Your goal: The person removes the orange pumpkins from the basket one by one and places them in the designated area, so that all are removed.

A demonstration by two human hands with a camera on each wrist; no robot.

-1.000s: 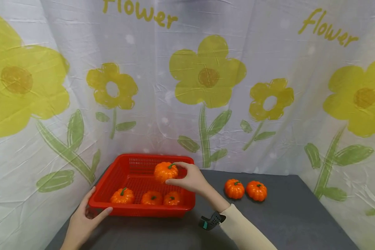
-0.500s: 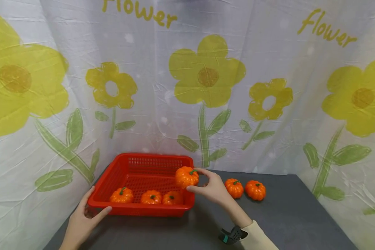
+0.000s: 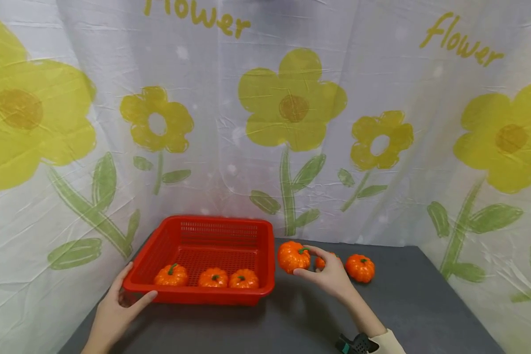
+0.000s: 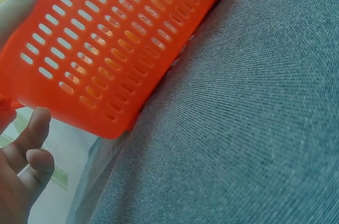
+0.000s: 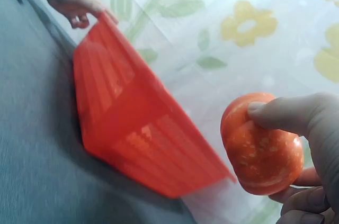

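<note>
White cloth with large yellow flowers (image 3: 230, 187) hangs as a wall behind a dark grey tabletop (image 3: 407, 305). On this tabletop, toward the left, stands a red plastic basket (image 3: 194, 295) with slotted walls. By my judgement, the work is about half way: three pumpkins lie inside the basket, two rest on the tabletop to the right, and one is in the air between these groups, not yet set down.

The person's left hand (image 3: 112, 309) holds the near left corner of the basket, with the thumb at the front rim and the fingers along the side. The right hand (image 3: 329, 275) has a firm-looking grip, pinching the raised pumpkin (image 3: 290, 257) between thumb and fingers, just outside the basket's right wall.

This pumpkin is glossy orange, rounded and deeply ribbed, and from the right wrist view I notice pale flecks on its skin. Inside, the left pumpkin (image 3: 171, 275), middle pumpkin (image 3: 213, 278) and right pumpkin (image 3: 244, 279) form a row near the front wall. Outside, the far right pumpkin (image 3: 360, 268) shows whole, while its neighbour (image 3: 320, 263) is partly hidden by the hand. Smallest is the green stem (image 3: 303, 250) of the held one, leaning toward the fingers.
</note>
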